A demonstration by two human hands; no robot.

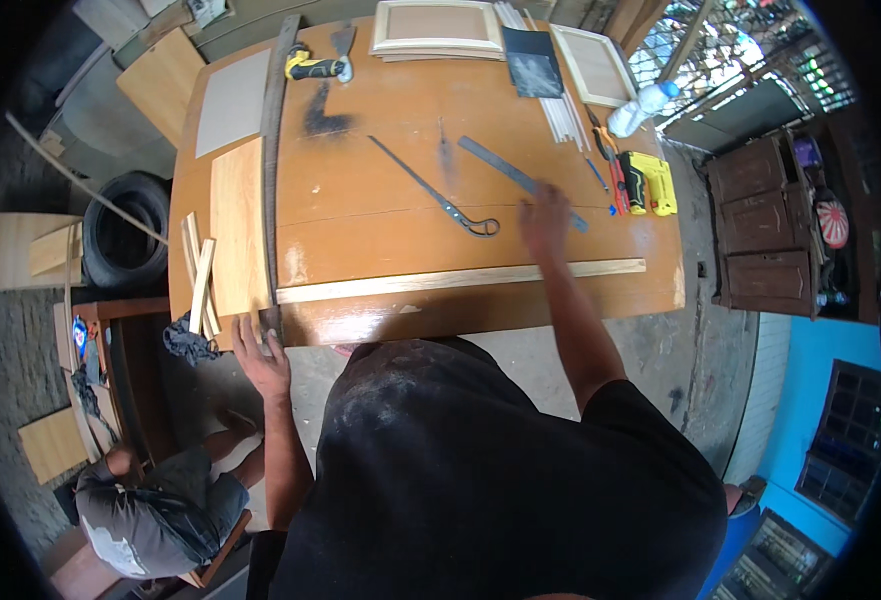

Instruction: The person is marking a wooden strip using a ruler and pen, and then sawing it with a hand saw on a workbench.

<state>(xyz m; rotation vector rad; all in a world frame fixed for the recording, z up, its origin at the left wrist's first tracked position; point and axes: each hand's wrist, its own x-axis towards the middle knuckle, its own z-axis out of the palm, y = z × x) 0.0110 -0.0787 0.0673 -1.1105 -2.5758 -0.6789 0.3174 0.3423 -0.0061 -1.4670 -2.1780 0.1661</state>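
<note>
My right hand [547, 222] is over a grey metal ruler [500, 162], with its fingers closed around the middle part; the hand is slightly blurred. Left of the ruler lies a thin handsaw [430, 193] with a dark looped handle. My left hand [263, 357] rests at the table's near left edge, fingers apart, by the lower end of a long dark straight bar [276, 150] and a wood-grain panel [238, 225]. A pale wooden strip [440, 282] lies along the near side of the table [380, 318].
A yellow-black power tool [312, 66] and a scraper [343, 38] lie at the back. Right are pliers [601, 135], a yellow staple gun [650, 183], a bottle [640, 108] and frames [595, 65]. Short sticks [200, 285] overhang the left edge. Another person [165, 510] sits lower left.
</note>
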